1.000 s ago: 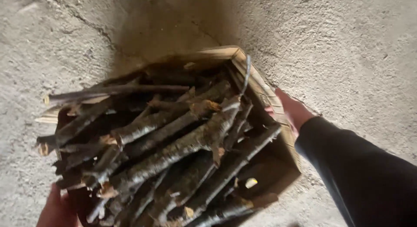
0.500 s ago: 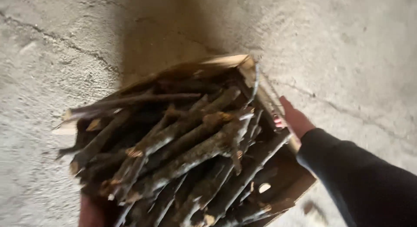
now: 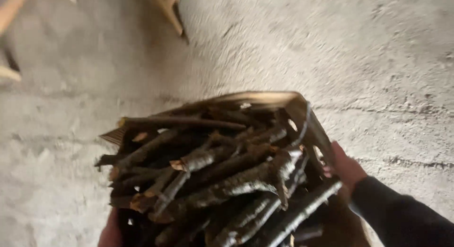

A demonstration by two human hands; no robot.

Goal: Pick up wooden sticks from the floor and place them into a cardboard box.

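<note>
Box: cardboard box already piled with cut branches, lifted above the concrete floor, not set down.
Hands: right hand clamped on right wall; left hand grips near-left corner.

Whole frame motion-blurred. Left hand cut off by bottom edge, mostly hidden behind the brown cardboard box of dark cut branches. Pale wooden furniture legs cropped at top edge; kind indeterminate.

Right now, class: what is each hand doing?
Left hand: on the cardboard box of sticks, grip mostly hidden.
Right hand: gripping the box's side.
</note>
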